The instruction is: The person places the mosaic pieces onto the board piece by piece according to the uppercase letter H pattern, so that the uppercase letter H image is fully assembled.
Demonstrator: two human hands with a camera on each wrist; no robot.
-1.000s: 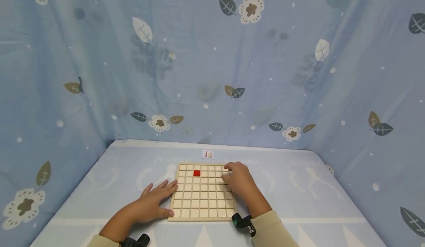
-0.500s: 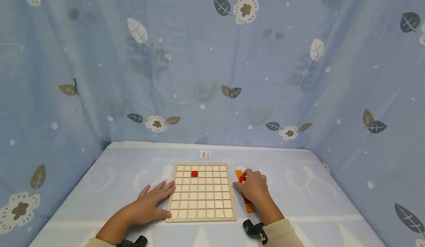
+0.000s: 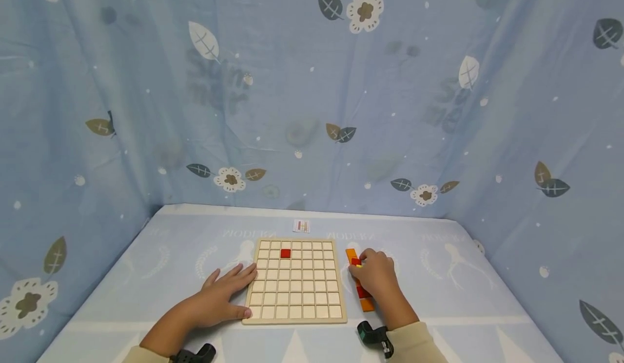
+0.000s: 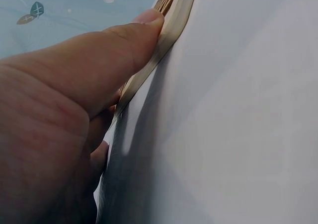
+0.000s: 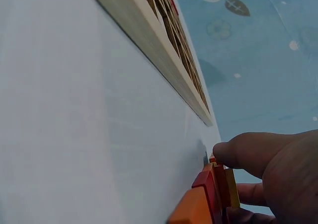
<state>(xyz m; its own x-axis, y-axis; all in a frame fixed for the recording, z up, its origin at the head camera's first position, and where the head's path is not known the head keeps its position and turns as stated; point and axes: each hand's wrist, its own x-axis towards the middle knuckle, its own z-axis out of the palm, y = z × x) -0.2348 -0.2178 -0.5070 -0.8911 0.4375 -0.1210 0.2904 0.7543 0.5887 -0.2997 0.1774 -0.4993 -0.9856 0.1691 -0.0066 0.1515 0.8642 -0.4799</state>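
A square wooden grid board [image 3: 294, 321] lies on the table, with one red square tile [image 3: 285, 253] in a cell of its second row from the back. My left hand [image 3: 216, 300] rests at the board's left side, fingers spread, thumb touching its frame in the left wrist view. Right of the board runs a row of orange pieces [image 3: 367, 304] and red pieces [image 3: 362, 291]. Over this row, my right hand [image 3: 379, 273] has thumb and fingers curled round a yellow tile [image 5: 232, 188] on top. The hand hides part of the row.
A small printed card [image 3: 301, 226] lies behind the board. Patterned blue cloth [image 3: 302, 92] hangs at the back and sides of the pale table [image 3: 439, 276]. A strip of table separates the board from the row of pieces.
My right hand has moved from over the board's right edge to the row of coloured pieces, uncovering part of it, and its thumb has drawn in. The left hand stays in place.
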